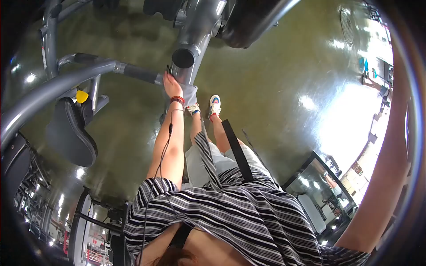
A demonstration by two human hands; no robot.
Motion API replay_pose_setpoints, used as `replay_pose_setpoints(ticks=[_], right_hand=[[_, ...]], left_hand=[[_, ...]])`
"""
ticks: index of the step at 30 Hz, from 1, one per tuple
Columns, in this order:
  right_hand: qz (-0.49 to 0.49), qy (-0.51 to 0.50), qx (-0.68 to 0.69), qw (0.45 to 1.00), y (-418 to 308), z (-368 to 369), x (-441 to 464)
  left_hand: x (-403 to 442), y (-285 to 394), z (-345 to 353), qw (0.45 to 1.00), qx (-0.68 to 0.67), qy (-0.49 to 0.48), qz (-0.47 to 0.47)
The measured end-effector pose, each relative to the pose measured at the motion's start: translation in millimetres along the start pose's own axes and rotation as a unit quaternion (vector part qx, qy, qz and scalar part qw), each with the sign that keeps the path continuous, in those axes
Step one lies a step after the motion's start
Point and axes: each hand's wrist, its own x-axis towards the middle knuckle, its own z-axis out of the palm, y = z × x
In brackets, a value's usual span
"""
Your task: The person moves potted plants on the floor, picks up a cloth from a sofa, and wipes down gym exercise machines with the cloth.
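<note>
My left hand (171, 86), with red beads at the wrist, reaches forward to the grey exercise machine. It is closed on a light grey cloth (189, 94), pressed by the lower end of the machine's thick upright tube (194, 42). A horizontal bar (143, 73) with a dark sleeve meets the frame just left of the hand. The fingers are only partly visible. My right arm (384, 177) rises along the right edge, and its hand lies outside the picture.
A curved grey frame tube (57, 95) runs along the left, near a black pad (71, 133) and a yellow knob (82, 96). A thin black cable (170, 129) hangs along my left arm. My feet stand on the glossy floor (266, 93). A dark-framed panel (326, 190) stands at right.
</note>
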Motion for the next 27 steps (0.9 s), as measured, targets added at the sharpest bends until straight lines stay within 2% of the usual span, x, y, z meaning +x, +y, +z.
replay_pose_setpoints(ticks=[3,6,9,13,14,16,19,22,23,27], right_hand=[[-0.004,-0.001,0.002,1.000,-5,3,2],[-0.004,-0.003,0.000,1.000,-7,9,3],[-0.002,-0.005,0.003,1.000,-8,14,5],[0.000,-0.005,0.013,1.000,-7,20,14],[0.001,-0.004,0.013,1.000,-7,21,16],[-0.005,0.004,0.019,1.000,-8,24,24],[-0.010,0.022,0.037,0.999,-6,31,32],[-0.026,0.048,0.052,0.997,0,40,44],[-0.039,0.055,0.052,0.996,5,45,47],[-0.076,0.067,0.051,0.994,16,64,53]], left_hand=[[-1,-66,0,0.994,0.055,-0.059,-0.068],[-25,-61,-12,0.946,0.086,-0.056,-0.307],[-34,-70,-15,0.902,0.021,-0.030,-0.431],[-26,-70,-11,0.888,0.033,-0.036,-0.457],[-27,-65,-7,0.906,0.074,-0.033,-0.416],[-27,-58,1,0.942,0.032,0.020,-0.332],[-26,-30,13,0.968,-0.012,0.165,-0.188],[-16,5,7,0.980,-0.016,0.137,-0.144],[-13,15,4,0.985,-0.032,0.143,-0.095],[5,38,-28,0.985,-0.147,0.055,-0.073]])
